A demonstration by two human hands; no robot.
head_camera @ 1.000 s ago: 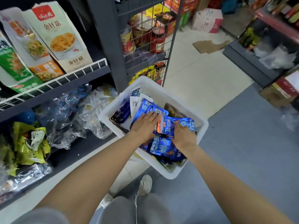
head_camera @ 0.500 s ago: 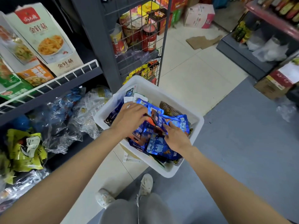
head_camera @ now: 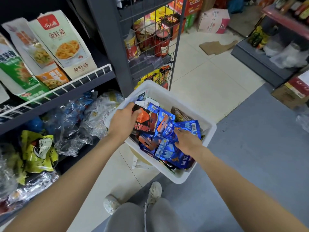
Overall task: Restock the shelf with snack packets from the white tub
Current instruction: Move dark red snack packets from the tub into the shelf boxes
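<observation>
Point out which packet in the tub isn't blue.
The red-and-black packet that the left hand grips at the white tub's left side; the packets around it are blue.

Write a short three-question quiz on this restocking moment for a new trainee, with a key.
1. True or false: the left hand grips a red and black packet.
2. Where is the right hand? A) on the shelf B) on the blue packets in the white tub C) hanging idle
3. Fill in: the tub stands beside a grey wire ____ of jars.

Key: 1 true; 2 B; 3 rack.
</observation>
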